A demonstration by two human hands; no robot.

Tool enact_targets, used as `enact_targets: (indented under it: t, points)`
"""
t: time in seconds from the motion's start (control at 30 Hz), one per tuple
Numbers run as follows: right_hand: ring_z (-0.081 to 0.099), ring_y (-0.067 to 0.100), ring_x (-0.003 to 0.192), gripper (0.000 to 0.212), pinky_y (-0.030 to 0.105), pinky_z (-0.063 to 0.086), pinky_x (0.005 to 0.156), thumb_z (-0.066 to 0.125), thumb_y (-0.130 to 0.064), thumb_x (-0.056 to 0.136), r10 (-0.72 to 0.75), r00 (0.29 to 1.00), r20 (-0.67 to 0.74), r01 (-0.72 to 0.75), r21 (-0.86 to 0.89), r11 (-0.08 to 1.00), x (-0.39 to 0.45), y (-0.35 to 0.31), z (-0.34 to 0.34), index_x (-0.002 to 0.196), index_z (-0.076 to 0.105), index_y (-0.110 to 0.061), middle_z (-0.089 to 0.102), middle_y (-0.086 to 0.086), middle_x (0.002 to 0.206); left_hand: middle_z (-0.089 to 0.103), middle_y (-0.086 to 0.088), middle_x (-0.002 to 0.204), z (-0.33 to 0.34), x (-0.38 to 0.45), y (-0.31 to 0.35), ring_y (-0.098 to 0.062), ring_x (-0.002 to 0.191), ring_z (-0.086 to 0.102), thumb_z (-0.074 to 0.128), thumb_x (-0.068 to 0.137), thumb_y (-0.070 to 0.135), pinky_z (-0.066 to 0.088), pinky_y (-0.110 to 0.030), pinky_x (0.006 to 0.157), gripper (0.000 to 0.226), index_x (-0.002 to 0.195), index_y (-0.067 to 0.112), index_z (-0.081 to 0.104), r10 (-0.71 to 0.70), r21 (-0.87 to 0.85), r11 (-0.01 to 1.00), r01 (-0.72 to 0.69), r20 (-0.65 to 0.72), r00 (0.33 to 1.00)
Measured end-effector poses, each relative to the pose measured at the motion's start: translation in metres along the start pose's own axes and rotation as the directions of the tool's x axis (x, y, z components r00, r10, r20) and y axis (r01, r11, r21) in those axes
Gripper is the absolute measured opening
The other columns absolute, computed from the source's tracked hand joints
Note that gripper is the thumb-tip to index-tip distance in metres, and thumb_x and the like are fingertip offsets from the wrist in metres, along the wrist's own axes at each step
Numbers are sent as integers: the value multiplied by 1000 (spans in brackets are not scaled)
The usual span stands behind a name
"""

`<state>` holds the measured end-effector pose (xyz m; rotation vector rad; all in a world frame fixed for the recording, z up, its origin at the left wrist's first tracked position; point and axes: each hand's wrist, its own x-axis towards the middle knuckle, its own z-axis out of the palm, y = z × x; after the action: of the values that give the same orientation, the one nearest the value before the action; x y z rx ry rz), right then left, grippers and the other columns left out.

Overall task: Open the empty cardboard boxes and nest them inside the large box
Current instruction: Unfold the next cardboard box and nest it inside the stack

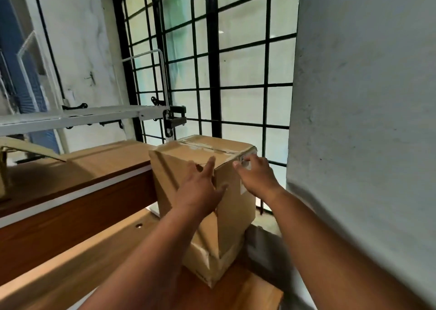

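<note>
Tall brown taped cardboard box (226, 168), frame centre, on wooden surface (70, 250). Being steadied by left hand (200, 187), fingers straight against face; tape end (246, 162) being pinched by right hand (256, 176), likely for peeling.

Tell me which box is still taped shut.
The upright box under both hands; clear tape runs across its closed top. The box at the far left has a flap raised.

A taped cardboard box (231, 205) is standing upright near the right edge of a wooden surface (77, 260).
</note>
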<state>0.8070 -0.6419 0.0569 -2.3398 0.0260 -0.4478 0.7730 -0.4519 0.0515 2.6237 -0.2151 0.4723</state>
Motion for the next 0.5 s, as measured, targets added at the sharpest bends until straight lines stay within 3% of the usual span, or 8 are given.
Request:
enact_targets:
  t: [0.07, 0.13, 0.23, 0.3, 0.4, 0.5]
  points:
    - [56, 39, 136, 56, 51, 49, 112, 57, -66, 103, 89, 995, -38, -81, 176, 981, 31, 12, -2, 144, 54, -27, 52, 13, 149, 13, -15, 178, 9, 23, 3, -44, 149, 47, 53, 101, 75, 50, -58, 115, 79, 166, 59, 11, -126, -132, 983, 125, 7, 992]
    - [59, 39, 131, 65, 45, 52, 104, 59, -64, 102, 150, 988, -19, -138, 288, 947, 61, 24, -3, 152, 48, -24, 54, 14, 150, 32, -17, 170, 18, 41, 4, -41, 145, 51, 46, 102, 76, 51, -56, 114, 69, 165, 54, 26, -235, -269, 936, 227, 0, 972]
    - [66, 37, 118, 80, 47, 57, 100, 60, -73, 94, 157, 986, 53, -165, 380, 910, 95, 38, 5, 156, 40, -27, 58, 14, 145, 49, -9, 154, 27, 50, 13, -26, 124, 56, 44, 105, 74, 55, -45, 98, 60, 158, 46, 41, -238, -314, 925, 215, -35, 971]
    - [59, 42, 133, 96, 57, 53, 111, 59, -83, 87, 173, 982, 73, -188, 394, 900, 109, 45, 17, 163, 32, -31, 51, 15, 157, 51, -5, 145, 32, 54, 21, -23, 116, 55, 44, 105, 73, 54, -42, 89, 54, 151, 45, 42, -259, -333, 914, 231, -40, 965]
    - [35, 49, 156, 109, 61, 40, 122, 58, -84, 94, 208, 978, -11, -187, 397, 898, 116, 46, 27, 175, 18, -24, 31, 19, 174, 47, -7, 149, 29, 62, 21, -30, 121, 59, 50, 110, 55, 60, -46, 95, 43, 148, 35, 45, -378, -377, 876, 300, -153, 913]
    - [41, 47, 143, 91, 52, 47, 99, 61, -78, 96, 211, 977, -18, -188, 376, 907, 118, 44, 27, 163, 44, -18, 43, 22, 153, 44, -19, 146, 31, 58, 13, -26, 113, 60, 50, 113, 26, 60, -30, 83, 44, 157, 26, 42, -448, -461, 835, 301, -249, 859]
